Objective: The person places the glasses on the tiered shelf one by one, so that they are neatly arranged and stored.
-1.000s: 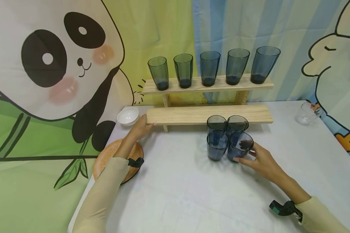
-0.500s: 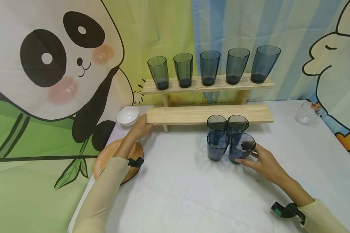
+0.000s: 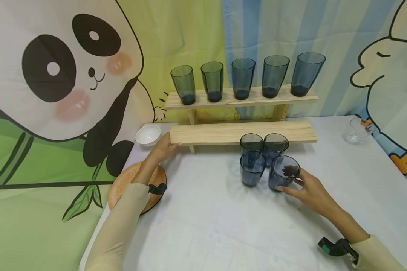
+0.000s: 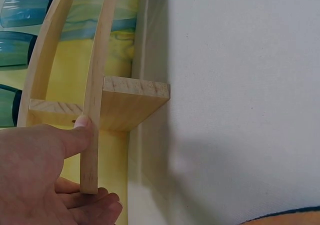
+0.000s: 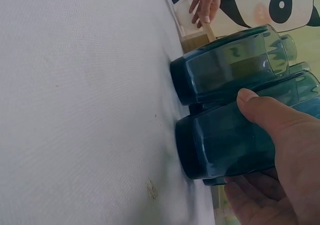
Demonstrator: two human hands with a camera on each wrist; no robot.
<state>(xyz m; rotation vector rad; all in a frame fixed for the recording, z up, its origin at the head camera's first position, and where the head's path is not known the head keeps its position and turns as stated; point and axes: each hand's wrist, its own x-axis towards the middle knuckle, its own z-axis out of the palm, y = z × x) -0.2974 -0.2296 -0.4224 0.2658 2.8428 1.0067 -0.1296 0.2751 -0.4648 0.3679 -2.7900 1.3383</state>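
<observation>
My left hand grips the left end of the lower board of a two-tier wooden shelf; in the left wrist view the thumb lies on one face and the fingers curl under the other. My right hand holds a blue-tinted drinking glass by its side, thumb toward me and fingers round the far side. This glass is upright, at the front right of a cluster. Beside it stands another blue glass, with two more glasses behind them, before the lower board.
Several matching glasses stand in a row on the upper board. A white bowl and a round orange-patterned board lie at the left. A clear glass stands far right on the white table.
My right hand has drawn its glass slightly right and toward me, opening a gap from the neighbouring glasses. My left hand has stayed on the shelf.
</observation>
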